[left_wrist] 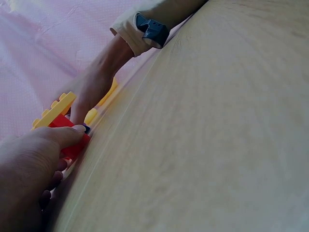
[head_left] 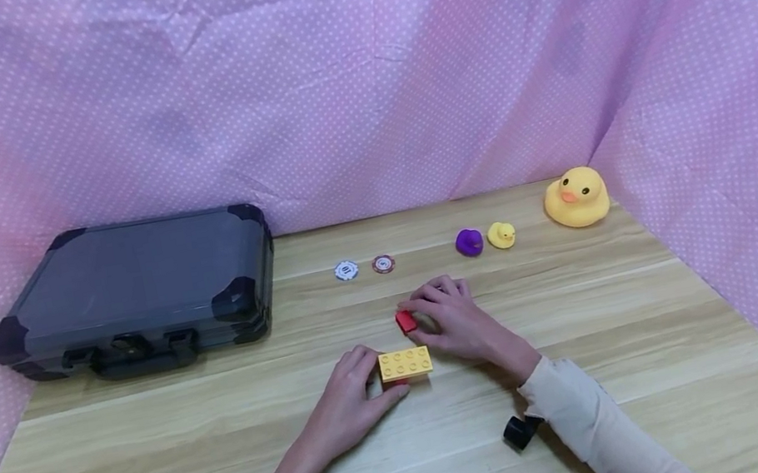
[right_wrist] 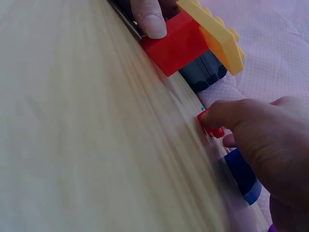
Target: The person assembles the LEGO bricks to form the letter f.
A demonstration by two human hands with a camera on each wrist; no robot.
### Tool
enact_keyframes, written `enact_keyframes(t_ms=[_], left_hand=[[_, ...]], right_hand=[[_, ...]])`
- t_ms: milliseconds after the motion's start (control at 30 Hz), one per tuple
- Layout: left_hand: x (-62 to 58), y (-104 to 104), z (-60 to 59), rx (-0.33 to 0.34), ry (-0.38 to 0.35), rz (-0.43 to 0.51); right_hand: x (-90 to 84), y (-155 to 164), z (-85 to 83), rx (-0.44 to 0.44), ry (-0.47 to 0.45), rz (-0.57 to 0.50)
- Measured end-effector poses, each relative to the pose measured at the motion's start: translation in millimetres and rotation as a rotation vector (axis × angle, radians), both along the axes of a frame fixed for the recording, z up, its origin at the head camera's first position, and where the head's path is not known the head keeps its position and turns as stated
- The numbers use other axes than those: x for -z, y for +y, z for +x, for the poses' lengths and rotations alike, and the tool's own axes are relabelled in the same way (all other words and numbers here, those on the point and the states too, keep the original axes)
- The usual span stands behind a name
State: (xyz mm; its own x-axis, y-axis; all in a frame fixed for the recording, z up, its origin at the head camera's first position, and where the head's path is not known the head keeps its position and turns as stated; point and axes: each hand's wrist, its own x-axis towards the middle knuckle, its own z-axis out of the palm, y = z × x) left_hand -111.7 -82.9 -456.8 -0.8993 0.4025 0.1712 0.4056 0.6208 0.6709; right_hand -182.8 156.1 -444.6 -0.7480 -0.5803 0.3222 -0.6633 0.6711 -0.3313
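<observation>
At the centre of the frame in the head view, the left hand [head_left: 348,405] is gripping a red block [right_wrist: 176,43] beneath a yellow studded plate [head_left: 405,363], thumb on the near side. Its low hold is probably steadying the build while leaving the studs uncovered; whether the block is resting on the counter [head_left: 197,455], the views are not telling clearly.

Just right of centre, the right hand [head_left: 453,321] is pinching a small red piece [head_left: 405,321] narrowly between thumb and forefinger, seemingly because so small a thing is only giving room for fingertips. In the right wrist view, a blue piece [right_wrist: 243,176] is sitting under that hand, lower right.

The dark case [head_left: 141,270] is lying closed at left, a white chip [head_left: 346,270] and a red chip [head_left: 384,263] are lying beyond the hands, and a purple duck [head_left: 469,242], a small yellow duck [head_left: 501,235] and a large yellow duck [head_left: 576,199] are standing right of them, likely out of the working area.
</observation>
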Motion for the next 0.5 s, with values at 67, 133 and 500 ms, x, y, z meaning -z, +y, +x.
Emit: enact_keyframes(t_ms=[67,133,500], left_hand=[[1.0,0.1,0.0,0.003,0.008,0.001],[1.9,0.3,0.3,0.005,0.011,-0.001],[-0.5,0.6,-0.2,-0.009,-0.006,-0.02]], right_hand=[[0.0,-0.4,0.7,0.001,0.0,0.006],[0.5,-0.2,1.4,0.004,-0.006,0.006],[1.1,-0.7,1.2,0.01,-0.005,-0.035]])
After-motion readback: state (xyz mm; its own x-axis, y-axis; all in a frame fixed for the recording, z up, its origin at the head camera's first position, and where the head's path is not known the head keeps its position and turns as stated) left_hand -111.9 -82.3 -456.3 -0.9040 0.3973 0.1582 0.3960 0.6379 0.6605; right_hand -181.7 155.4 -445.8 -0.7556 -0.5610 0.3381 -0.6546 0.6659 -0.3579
